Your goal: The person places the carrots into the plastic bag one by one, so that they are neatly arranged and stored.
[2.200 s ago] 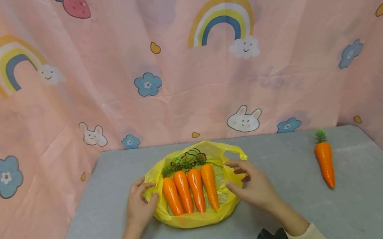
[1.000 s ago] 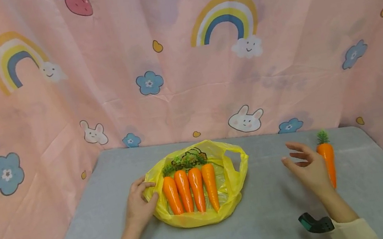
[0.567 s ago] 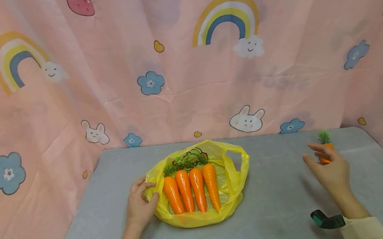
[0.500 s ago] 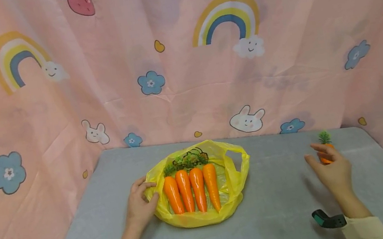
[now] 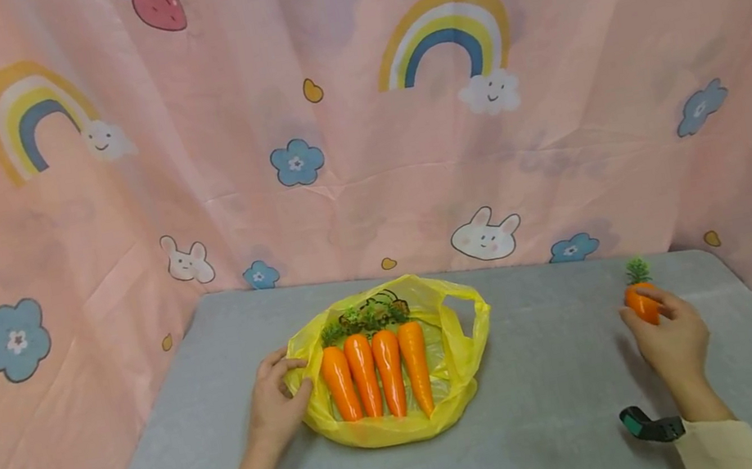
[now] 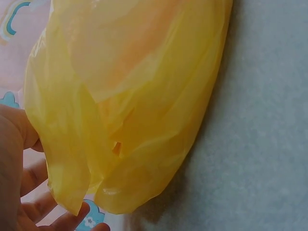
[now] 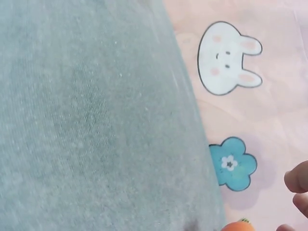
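A yellow plastic bag (image 5: 461,386) lies spread on the table, its mouth facing up. Several carrots (image 5: 390,373) with green tops lie side by side in it. At the bag's left rim, my left hand (image 5: 275,397) holds the edge with loosely bent fingers; in the left wrist view, fingertips (image 6: 72,217) show past the yellow film. Far to the right, my right hand (image 5: 676,340) has its thumb and fingers about a single carrot (image 5: 641,304), whose lower part the hand hides. Only a bit of that carrot (image 7: 239,226) shows in the right wrist view.
A grey table (image 5: 544,389) carries everything. Behind and beside it hangs a pink curtain (image 5: 368,186) printed with rainbows, flowers and rabbits. The bag's loop handle (image 5: 475,326) stands out on its right side.
My right hand has left the bag's right rim, moved right to the lone carrot and brought its thumb and fingers around it. My left hand stays at the bag.
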Demonstrator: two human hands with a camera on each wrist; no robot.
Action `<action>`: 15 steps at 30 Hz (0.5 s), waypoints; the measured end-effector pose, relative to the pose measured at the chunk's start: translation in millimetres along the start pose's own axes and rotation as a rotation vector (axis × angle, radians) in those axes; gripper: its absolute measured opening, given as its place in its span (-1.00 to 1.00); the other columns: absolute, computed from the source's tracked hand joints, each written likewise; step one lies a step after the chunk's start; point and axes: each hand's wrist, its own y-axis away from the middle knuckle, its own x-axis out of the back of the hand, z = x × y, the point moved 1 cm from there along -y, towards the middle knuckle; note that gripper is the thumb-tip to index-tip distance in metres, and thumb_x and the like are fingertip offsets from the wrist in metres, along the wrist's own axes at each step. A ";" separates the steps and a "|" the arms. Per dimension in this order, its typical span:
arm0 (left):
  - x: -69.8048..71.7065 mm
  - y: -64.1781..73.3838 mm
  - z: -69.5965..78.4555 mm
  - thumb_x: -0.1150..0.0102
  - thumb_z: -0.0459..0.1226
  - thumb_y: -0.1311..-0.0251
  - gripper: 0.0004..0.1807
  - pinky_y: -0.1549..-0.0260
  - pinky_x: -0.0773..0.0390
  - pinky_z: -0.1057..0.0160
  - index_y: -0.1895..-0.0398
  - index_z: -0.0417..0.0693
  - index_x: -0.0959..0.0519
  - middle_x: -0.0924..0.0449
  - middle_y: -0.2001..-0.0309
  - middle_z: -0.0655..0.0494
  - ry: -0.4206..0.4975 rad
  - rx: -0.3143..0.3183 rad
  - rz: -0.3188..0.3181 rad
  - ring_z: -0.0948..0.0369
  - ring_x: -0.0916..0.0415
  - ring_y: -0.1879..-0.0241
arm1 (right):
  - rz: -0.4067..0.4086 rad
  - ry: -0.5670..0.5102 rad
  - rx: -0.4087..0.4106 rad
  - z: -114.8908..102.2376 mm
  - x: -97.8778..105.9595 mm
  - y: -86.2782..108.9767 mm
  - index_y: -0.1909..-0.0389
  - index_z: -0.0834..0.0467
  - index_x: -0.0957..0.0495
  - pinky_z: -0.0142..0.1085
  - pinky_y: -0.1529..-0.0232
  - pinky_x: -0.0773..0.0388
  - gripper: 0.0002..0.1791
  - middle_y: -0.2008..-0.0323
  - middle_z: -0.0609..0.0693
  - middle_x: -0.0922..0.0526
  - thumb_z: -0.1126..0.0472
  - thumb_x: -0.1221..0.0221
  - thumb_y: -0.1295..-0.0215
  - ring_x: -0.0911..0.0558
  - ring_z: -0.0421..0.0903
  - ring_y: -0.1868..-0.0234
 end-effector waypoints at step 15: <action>0.1 -0.1 0.9 -0.23 -0.34 -0.07 -0.74 0.13 -0.47 0.12 0.13 -0.16 -0.63 -0.36 -0.28 -0.17 -0.013 -0.003 -0.001 -0.11 -0.39 -0.21 | -0.005 0.049 -0.089 22.9 -3.4 -9.7 -0.15 0.33 -0.48 -0.20 0.19 -0.32 -0.50 -0.16 0.42 -0.45 0.18 -0.19 -0.21 -0.48 0.32 -0.06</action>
